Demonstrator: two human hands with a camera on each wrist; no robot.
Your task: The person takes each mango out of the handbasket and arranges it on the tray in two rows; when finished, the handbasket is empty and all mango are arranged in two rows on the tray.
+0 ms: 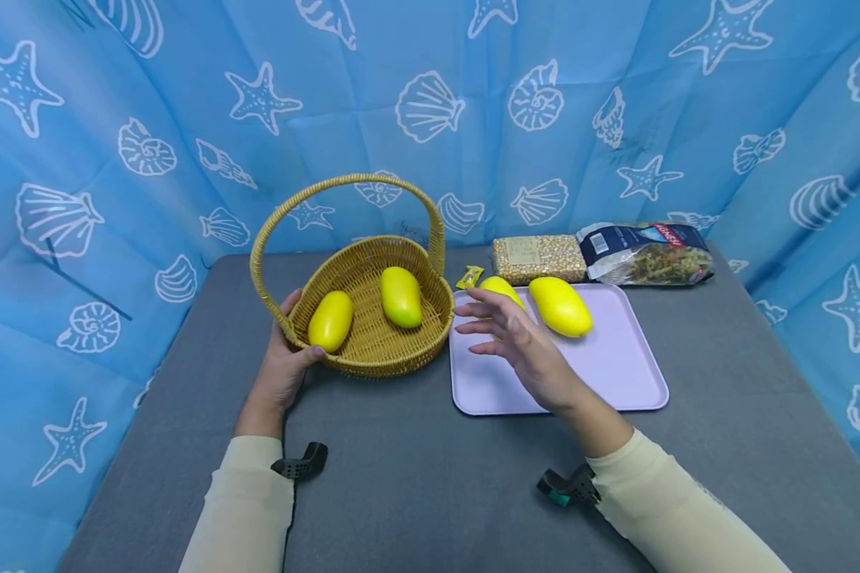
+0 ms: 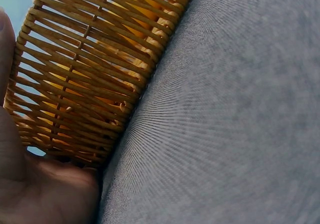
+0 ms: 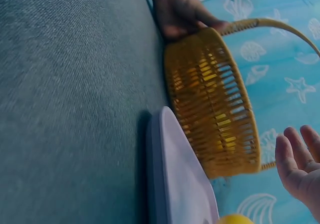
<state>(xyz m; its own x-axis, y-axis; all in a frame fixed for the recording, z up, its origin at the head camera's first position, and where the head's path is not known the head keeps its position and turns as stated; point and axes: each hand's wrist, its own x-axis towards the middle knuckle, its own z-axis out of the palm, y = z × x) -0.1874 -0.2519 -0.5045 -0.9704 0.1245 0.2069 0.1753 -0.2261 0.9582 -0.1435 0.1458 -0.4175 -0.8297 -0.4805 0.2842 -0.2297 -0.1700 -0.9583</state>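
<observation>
My left hand (image 1: 287, 362) grips the left side of a wicker basket (image 1: 383, 366), its thumb at the rim near one yellow mango (image 1: 331, 321). A second mango (image 1: 401, 297), green at its lower end, lies inside to the right. In the left wrist view the palm sits against the woven wall (image 2: 75, 84). My right hand (image 1: 523, 342) hovers over a pale lilac tray (image 1: 623, 350), fingers spread and holding nothing. Behind it a mango (image 1: 503, 288) is partly hidden by the fingers. Another mango (image 1: 560, 306) rests farther right on the tray.
Behind the tray lie a packet of pale grains or beans (image 1: 537, 259), a dark pasta bag (image 1: 645, 253) and a small yellow wrapped piece (image 1: 470, 277). The basket's tall handle (image 1: 344, 181) arches above it. A blue curtain (image 1: 430, 159) borders the grey table (image 1: 416, 477).
</observation>
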